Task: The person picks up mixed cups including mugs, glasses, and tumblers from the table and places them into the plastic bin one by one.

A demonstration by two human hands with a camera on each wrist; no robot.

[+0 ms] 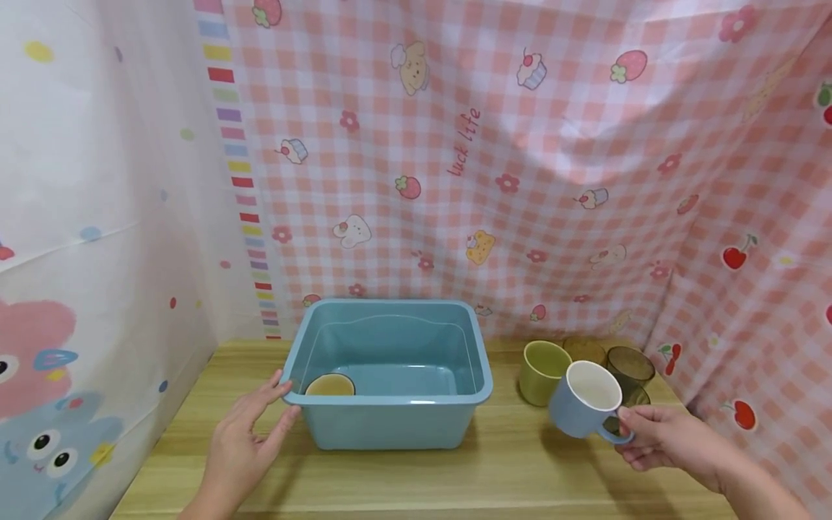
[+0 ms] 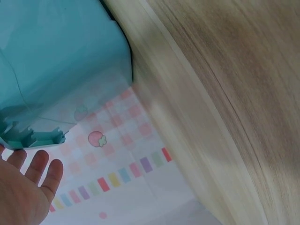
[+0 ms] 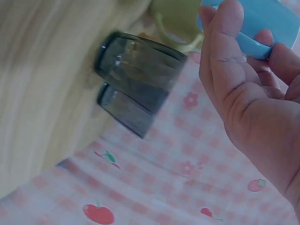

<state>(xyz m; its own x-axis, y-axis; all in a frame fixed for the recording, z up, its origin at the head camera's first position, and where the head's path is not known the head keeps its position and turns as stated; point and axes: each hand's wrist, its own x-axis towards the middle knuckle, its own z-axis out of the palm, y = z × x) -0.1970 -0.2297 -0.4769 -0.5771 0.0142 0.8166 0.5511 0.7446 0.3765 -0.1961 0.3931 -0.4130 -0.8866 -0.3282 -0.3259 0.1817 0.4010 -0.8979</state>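
Observation:
My right hand [image 1: 669,437] grips the handle of a light blue mug [image 1: 572,412] with a white inside. The mug is tilted and held over the right part of the table. In the right wrist view, fingers and thumb curl round the blue handle [image 3: 253,47]. My left hand [image 1: 240,437] is at the left front corner of a blue-green plastic basin [image 1: 390,425], fingertips right at the rim. The left wrist view shows those fingers loosely spread beneath the rim's underside [image 2: 42,139]. Inside the basin, at its left front, is a cup with a tan inside [image 1: 331,386].
An olive green mug [image 1: 539,379] stands just left of the blue mug. Dark tinted glasses [image 3: 140,70] and an amber glass [image 1: 581,349] stand behind it at the table's back right. Checked cloth [image 1: 455,217] hangs behind, with white patterned cloth [image 1: 117,217] at left.

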